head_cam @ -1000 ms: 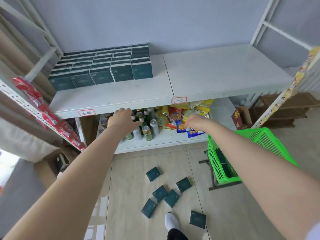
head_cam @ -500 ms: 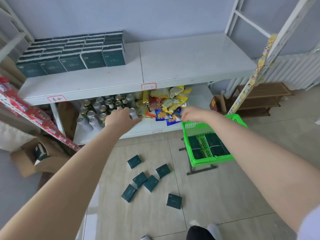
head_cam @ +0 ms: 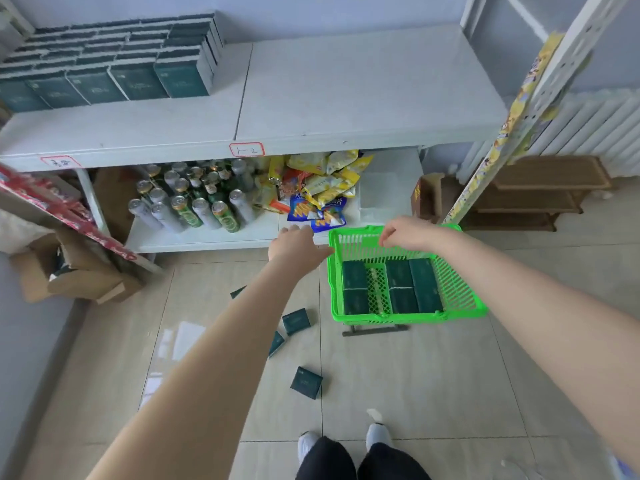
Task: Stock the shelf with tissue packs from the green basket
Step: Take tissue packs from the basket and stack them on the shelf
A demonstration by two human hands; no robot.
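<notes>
Beige tiled floor (head_cam: 433, 382) fills the lower view, pale wall behind. White two-tier metal shelf (head_cam: 346, 98) sits beyond both hands; its top board is bare straight ahead of the hands, with rows of dark green boxed tissue packs (head_cam: 114, 64) stacked up and to the left of the left hand. Lower board, just past the left hand, holds silver and green drink cans (head_cam: 194, 199) and a heap of yellow and blue snack bags (head_cam: 318, 188). Brown cardboard box (head_cam: 69, 271) on the floor far left of the left hand. Bright green plastic mesh basket (head_cam: 460, 296) sits on a dark low stand, right under the right hand and just right of the left hand; dark green tissue packs in the basket (head_cam: 412, 285) lie flat on its bottom. Loose dark green tissue packs on the floor (head_cam: 304, 382) are scattered below and behind the left forearm. Left hand (head_cam: 298, 247) reaches forward, palm down, fingers loosely spread, empty, thumb side at or touching the basket's left rim, can't tell which. Right hand (head_cam: 408, 233) hovers over the basket's far rim, fingers curled down with thumb and fingertips near each other, nothing visible in the grip. White shoes (head_cam: 377, 434) at bottom edge.
</notes>
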